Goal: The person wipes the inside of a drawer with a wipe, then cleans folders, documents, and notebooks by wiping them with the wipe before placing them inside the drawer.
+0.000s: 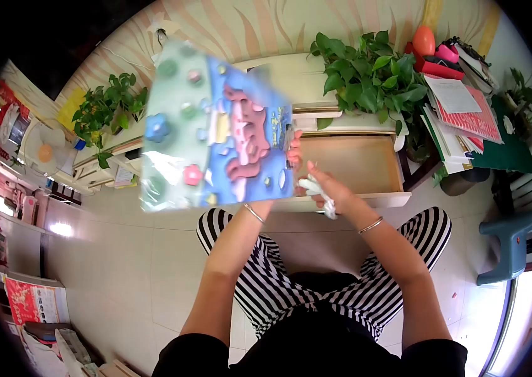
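My left hand (293,151) holds a colourful blue and green folder or board (215,132) with a raised pink figure and flowers, up and to the left. Its fingers show at the right edge, by a dark metal clip; the rest of the hand is behind it. My right hand (329,188) has a crumpled white cloth or tissue (320,196) in it, just right of the board. Below and behind my hands, a drawer (357,163) of the cream desk (291,81) is pulled out.
Leafy plants stand on the desk at the right (372,72) and left (112,107). Papers (460,107) and a red box (435,63) are piled at the right. A blue stool (510,242) stands on the floor.
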